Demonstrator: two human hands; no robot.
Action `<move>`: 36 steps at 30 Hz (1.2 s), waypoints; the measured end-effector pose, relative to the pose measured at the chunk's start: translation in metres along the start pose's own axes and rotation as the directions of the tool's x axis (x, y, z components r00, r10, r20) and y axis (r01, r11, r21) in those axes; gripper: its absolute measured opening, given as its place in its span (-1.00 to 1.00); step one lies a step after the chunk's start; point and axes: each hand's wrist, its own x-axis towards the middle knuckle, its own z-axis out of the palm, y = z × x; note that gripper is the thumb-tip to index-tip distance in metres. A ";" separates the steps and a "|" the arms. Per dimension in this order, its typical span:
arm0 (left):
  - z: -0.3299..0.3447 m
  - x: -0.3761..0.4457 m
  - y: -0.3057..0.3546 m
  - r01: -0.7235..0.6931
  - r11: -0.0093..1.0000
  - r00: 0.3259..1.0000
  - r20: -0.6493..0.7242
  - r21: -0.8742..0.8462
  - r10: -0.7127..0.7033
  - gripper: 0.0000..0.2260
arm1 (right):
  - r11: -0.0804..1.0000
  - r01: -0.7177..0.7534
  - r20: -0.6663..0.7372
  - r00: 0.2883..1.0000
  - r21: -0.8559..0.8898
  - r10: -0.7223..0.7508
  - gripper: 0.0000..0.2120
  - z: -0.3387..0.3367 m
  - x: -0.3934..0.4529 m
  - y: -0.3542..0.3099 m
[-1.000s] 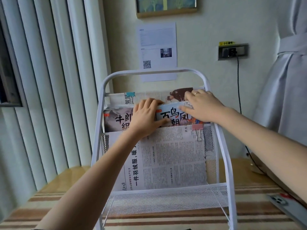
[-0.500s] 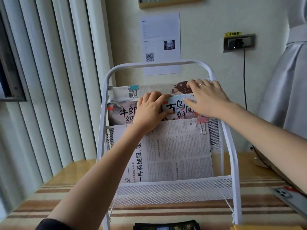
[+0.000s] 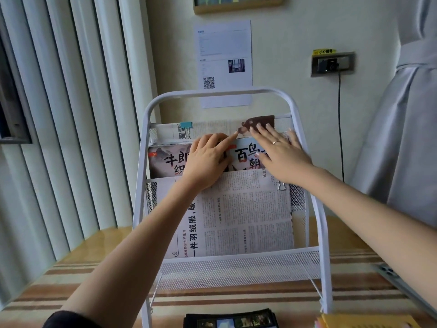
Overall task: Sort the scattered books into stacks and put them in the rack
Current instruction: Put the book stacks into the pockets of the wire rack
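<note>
- Both hands are up at the white rack (image 3: 316, 209), working its middle pocket.
- The left hand (image 3: 204, 162) lies on the two picture books there, fingers loosely bent, forefinger stretched along their top edge; it clasps nothing that I can see.
- The right hand (image 3: 281, 152) lies flat with straight, spread fingers over the right-hand book (image 3: 243, 155), pressing rather than gripping.
- The left-hand book (image 3: 168, 162) sits beside it in the same pocket; clipped newspapers fill the far pocket (image 3: 208, 130) and the near one (image 3: 246, 214).
- To do this well, I'd say: press both books down evenly until they bottom out, level the top edges, and keep the push gentle, since that light frame could tip toward the wall.
- More remains: a dark book (image 3: 230, 320) and a yellow one (image 3: 364, 323) lie at the near edge of the striped worktop (image 3: 71, 285).
- Around it: vertical blinds (image 3: 71, 114) left, a printed notice (image 3: 223, 62) and a wall socket (image 3: 332, 63) behind, grey curtain (image 3: 406, 138) right.
</note>
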 end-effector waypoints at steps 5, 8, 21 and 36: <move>0.001 -0.045 0.015 0.047 0.992 0.996 -0.079 0.118 -0.038 -0.53 | 0.998 0.038 -0.026 0.999 -0.040 -0.039 -0.47 0.004 -0.034 -0.014; 0.009 -0.094 0.023 0.071 0.986 0.997 0.005 0.148 -0.072 -0.46 | 0.998 0.002 0.132 0.991 -0.068 0.007 -0.43 0.006 -0.046 -0.024; -0.028 -0.192 0.048 0.206 0.977 0.891 0.403 0.055 -0.210 -0.48 | 0.974 -0.074 0.136 0.990 0.213 0.045 -0.51 0.048 -0.207 -0.126; -0.051 -0.321 0.107 0.704 -0.576 0.204 0.895 -0.416 -0.396 -0.51 | 0.605 -0.679 0.545 0.719 0.416 0.432 -0.40 0.057 -0.307 -0.169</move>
